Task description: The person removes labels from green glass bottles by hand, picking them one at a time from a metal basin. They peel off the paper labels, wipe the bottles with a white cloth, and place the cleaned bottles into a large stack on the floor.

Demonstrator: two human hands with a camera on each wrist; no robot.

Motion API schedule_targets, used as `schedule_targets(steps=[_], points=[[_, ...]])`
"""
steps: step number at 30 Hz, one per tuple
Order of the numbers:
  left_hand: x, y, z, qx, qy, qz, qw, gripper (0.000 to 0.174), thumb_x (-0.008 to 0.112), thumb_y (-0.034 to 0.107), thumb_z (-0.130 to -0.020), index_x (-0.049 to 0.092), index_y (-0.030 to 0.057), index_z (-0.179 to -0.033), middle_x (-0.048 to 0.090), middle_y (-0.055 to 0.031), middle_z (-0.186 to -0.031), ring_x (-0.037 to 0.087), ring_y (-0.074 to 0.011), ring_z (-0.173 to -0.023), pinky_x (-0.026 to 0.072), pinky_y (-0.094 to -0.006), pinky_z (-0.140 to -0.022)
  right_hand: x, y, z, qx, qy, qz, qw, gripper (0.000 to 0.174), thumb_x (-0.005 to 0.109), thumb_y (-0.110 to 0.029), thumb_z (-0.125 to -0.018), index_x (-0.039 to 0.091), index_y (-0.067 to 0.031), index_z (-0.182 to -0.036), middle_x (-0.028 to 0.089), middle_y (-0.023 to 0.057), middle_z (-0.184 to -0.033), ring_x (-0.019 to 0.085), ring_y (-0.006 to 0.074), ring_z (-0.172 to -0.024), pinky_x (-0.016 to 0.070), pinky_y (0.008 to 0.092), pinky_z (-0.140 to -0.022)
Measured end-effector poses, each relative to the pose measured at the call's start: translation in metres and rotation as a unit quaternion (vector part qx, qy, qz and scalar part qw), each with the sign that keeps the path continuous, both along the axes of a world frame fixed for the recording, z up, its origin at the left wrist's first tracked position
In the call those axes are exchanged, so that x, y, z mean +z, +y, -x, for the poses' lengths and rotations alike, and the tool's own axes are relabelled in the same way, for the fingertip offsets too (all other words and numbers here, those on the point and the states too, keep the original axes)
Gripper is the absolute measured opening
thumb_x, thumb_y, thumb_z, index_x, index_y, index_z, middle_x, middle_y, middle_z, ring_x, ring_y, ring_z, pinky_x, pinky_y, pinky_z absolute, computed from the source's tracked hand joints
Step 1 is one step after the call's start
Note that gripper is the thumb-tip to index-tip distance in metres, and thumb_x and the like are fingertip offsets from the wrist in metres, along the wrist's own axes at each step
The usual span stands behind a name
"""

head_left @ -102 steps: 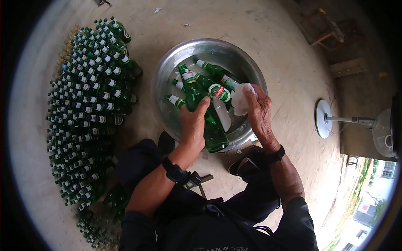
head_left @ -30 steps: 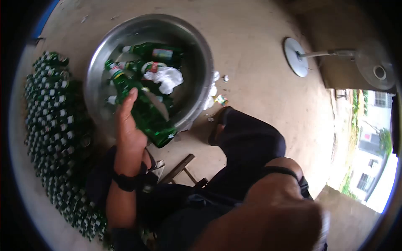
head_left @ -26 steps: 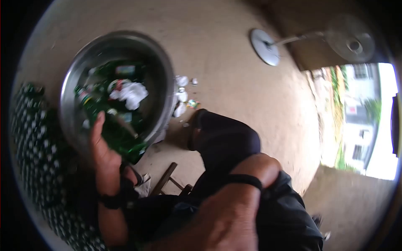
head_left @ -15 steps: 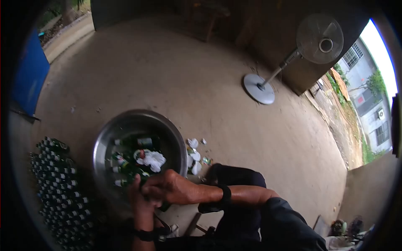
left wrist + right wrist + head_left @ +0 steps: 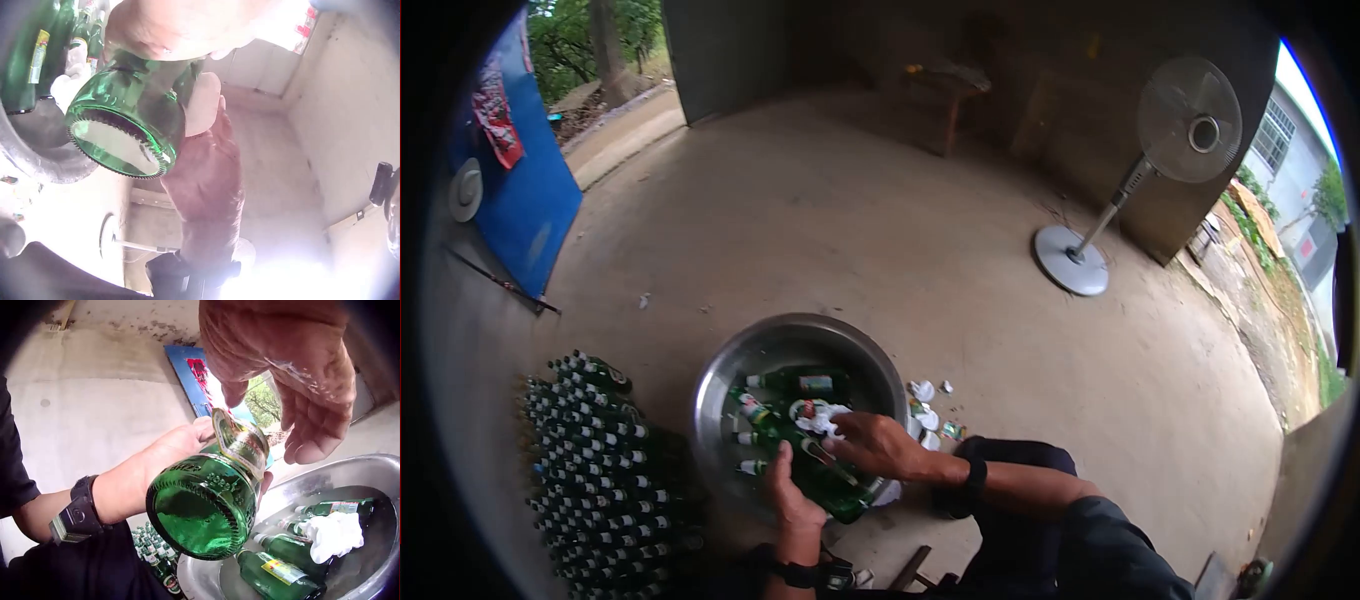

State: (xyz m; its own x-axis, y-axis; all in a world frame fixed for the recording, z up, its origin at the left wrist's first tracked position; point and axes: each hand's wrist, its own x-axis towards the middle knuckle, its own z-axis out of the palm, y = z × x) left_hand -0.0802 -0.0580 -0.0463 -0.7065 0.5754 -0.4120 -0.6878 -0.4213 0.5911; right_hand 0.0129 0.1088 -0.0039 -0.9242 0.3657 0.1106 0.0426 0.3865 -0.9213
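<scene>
My left hand grips a green glass beer bottle over the basin's near side, its base tilted toward me. In the right wrist view a label lifts off the bottle's side, its edge curling away from the glass. From the left wrist view the label's pale back shows beside the right fingertips. My right hand hovers at the label, thumb and fingers apart and loosely bent. A crumpled white cloth lies on other green bottles in the water.
The round metal basin stands on the concrete floor. Densely packed green bottles stand to its left. Wet label scraps lie by its right side. A pedestal fan is further back, and a blue door panel at far left.
My right hand has left the white cloth in the basin, swung back toward my body and returned to the bottle. My left hand keeps its grip. The head view has tilted up.
</scene>
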Motion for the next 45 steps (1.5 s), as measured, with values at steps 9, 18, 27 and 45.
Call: schedule_targets(steps=[9, 18, 27, 45], points=[[-0.006, 0.013, -0.012, 0.067, 0.118, 0.101, 0.986, 0.034, 0.072, 0.026, -0.088, 0.063, 0.0051, -0.113, 0.065, -0.0042, -0.1, 0.065, -0.0164, -0.09, 0.0551, -0.0334, -0.077, 0.024, -0.009, 0.0, 0.113, -0.107, 0.051, 0.986, 0.069, 0.072, -0.055, -0.092, 0.064, 0.0042, -0.127, 0.074, 0.0249, -0.106, 0.075, 0.0329, -0.099, 0.0575, 0.0395, -0.086], [-0.001, 0.012, -0.012, 0.045, 0.094, 0.081, 0.991, 0.036, 0.075, 0.025, -0.091, 0.06, 0.0035, -0.116, 0.064, -0.0038, -0.102, 0.06, -0.014, -0.092, 0.0493, -0.0319, -0.082, 0.0, -0.011, 0.003, 0.07, -0.109, -0.002, 0.992, 0.063, 0.074, -0.048, -0.092, 0.066, 0.0075, -0.121, 0.074, 0.0261, -0.104, 0.074, 0.0356, -0.098, 0.058, 0.0408, -0.085], [0.002, 0.015, -0.012, 0.042, 0.043, 0.06, 0.996, 0.038, 0.075, 0.028, -0.091, 0.06, 0.0036, -0.116, 0.064, -0.0044, -0.103, 0.064, -0.0157, -0.093, 0.0542, -0.0354, -0.078, -0.013, -0.012, -0.003, 0.028, -0.026, -0.093, 0.995, 0.041, 0.075, -0.034, -0.093, 0.073, 0.0023, -0.111, 0.072, 0.0238, -0.089, 0.073, 0.0339, -0.076, 0.0559, 0.0439, -0.068], [-0.004, 0.001, -0.025, 0.051, 0.071, 0.101, 0.991, 0.033, 0.076, 0.03, -0.09, 0.064, 0.0074, -0.11, 0.066, -0.0042, -0.096, 0.064, -0.0174, -0.083, 0.0536, -0.0361, -0.071, -0.025, -0.022, -0.002, 0.028, -0.087, -0.13, 0.987, 0.033, 0.064, -0.034, -0.097, 0.075, -0.0025, -0.099, 0.07, 0.0248, -0.084, 0.072, 0.0395, -0.077, 0.0556, 0.0454, -0.07]])
